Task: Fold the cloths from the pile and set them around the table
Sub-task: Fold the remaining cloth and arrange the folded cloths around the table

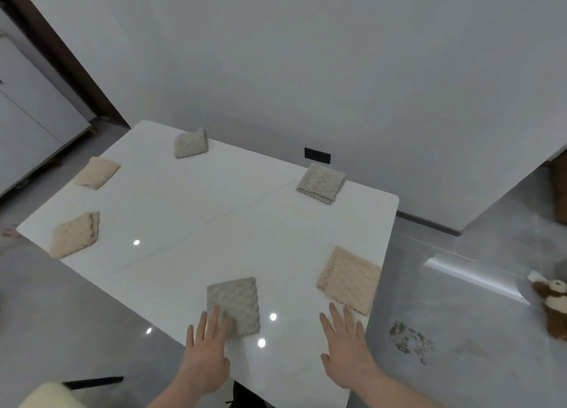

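White table (pixel 214 211) set all round; left hand (pixel 207 355) flat on grey folded cloth (pixel 234 305), right hand (pixel 346 349) spread, empty — press it square.

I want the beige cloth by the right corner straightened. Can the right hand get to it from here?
Probably yes: the right hand lies open on the table, fingertips just short of the beige cloth, nothing between them.
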